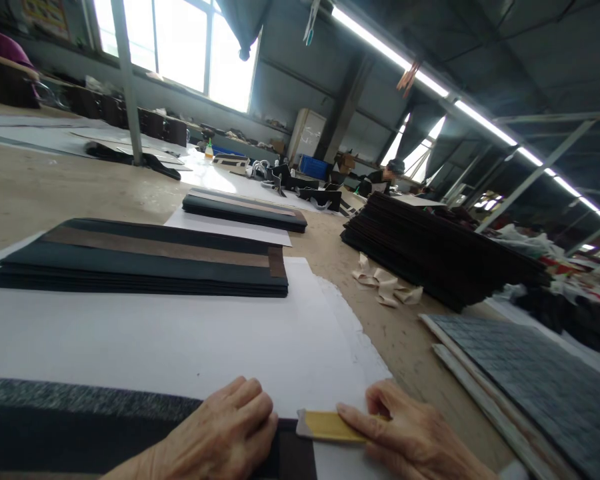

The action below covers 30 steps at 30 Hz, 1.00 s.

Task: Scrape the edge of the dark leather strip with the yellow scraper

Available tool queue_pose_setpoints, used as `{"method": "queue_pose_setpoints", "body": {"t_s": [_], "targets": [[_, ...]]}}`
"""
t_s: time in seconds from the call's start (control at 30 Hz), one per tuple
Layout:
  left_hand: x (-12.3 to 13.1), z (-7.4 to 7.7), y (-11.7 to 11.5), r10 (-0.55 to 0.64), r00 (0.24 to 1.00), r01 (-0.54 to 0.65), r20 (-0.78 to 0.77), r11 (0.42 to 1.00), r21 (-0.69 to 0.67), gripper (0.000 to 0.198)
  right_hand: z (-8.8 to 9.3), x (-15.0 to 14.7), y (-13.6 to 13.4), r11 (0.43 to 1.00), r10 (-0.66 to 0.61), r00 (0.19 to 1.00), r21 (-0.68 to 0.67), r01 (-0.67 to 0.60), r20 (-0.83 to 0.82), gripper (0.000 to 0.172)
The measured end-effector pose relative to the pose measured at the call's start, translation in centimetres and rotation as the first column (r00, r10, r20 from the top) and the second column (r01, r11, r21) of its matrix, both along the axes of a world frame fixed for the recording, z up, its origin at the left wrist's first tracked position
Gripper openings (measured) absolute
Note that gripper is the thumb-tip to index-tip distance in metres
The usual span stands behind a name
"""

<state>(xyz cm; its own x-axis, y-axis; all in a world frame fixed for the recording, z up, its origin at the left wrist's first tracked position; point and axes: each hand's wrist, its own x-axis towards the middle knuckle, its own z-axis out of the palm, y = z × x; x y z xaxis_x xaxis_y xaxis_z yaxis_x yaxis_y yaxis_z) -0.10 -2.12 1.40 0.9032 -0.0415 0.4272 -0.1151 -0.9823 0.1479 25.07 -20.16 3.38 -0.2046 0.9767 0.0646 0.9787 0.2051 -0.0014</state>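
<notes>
My left hand [225,430] rests with curled fingers on a dark sheet [80,427] that lies along the near edge of the table. My right hand [410,433] grips a flat yellow scraper [330,425], whose tip touches the right end of that dark sheet. Under both lies a large white paper sheet [190,340]. A flat stack of dark sheets with a brown strip [145,260] sits on the white paper further away.
A second dark stack [245,210] lies behind on the wooden table [40,193]. A tall pile of dark sheets [430,250] stands at right, with pale paper scraps [385,283] beside it and a grey textured board [530,373] nearer. A metal post [127,80] rises at left. A person sits far back.
</notes>
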Motion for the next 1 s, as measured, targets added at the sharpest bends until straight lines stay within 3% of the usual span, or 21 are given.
{"method": "queue_pose_setpoints", "body": {"t_s": [0.17,0.27,0.4,0.53,0.67,0.77,0.9,1.0], "targets": [[0.2,-0.2,0.1,0.004,1.0,-0.004,-0.014,0.999,-0.038,0.025,0.3,-0.8,1.1,1.0,0.012,1.0,-0.026,-0.013,-0.009,0.055],[0.2,0.1,0.1,0.017,1.0,-0.017,0.022,1.0,0.017,0.025,0.5,-1.6,2.3,0.999,0.018,0.998,-0.049,-0.02,-0.053,0.052],[-0.1,0.6,0.2,0.027,0.992,-0.039,0.124,0.995,0.096,0.038,0.4,-2.2,3.2,0.998,0.031,0.997,-0.046,-0.034,-0.077,0.051],[-0.3,0.9,0.6,0.031,0.995,-0.037,0.095,0.997,0.066,0.047,0.2,-2.1,3.3,0.999,0.05,0.996,-0.017,-0.051,-0.074,0.052],[-0.4,1.2,1.7,-0.004,0.996,0.0,0.086,0.999,0.053,0.041,0.2,-2.0,3.3,0.998,0.063,0.995,-0.02,-0.065,-0.076,0.053],[-1.4,0.8,3.1,-0.008,0.996,0.017,0.084,0.995,-0.097,0.032,0.1,-1.9,3.4,0.997,0.07,0.995,-0.013,-0.071,-0.076,0.052],[-4.1,-0.1,5.1,-0.041,0.997,0.017,-0.06,0.933,-0.36,0.034,0.0,-1.7,3.6,0.994,0.104,0.99,0.033,-0.101,-0.094,0.05],[-5.7,-0.2,6.0,-0.053,0.995,0.017,-0.081,0.92,-0.392,0.039,0.0,-1.4,3.8,0.99,0.131,0.988,0.057,-0.127,-0.08,0.049]]}}
